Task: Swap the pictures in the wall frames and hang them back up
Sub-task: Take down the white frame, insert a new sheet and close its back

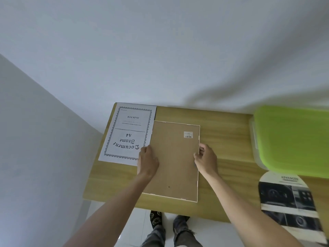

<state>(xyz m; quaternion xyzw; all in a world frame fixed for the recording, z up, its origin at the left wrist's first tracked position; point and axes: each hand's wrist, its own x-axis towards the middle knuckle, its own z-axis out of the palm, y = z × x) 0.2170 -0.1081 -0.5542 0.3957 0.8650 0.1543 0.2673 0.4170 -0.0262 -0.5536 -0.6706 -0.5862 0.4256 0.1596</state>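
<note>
Two bare forearms rising from the bottom edge, no sleeves showing, left hand and right hand ringless, grey distressed jeans bottom centre, dark socks with pale smiley prints

The green lid and magazine run off the right edge, blurred.

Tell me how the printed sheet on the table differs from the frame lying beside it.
The printed sheet is white, bordered and lettered; the frame shows a plain brown backing with a small label. No hand touches the sheet; both hands hold the frame's long edges. Both lie flat on the wooden table.
</note>
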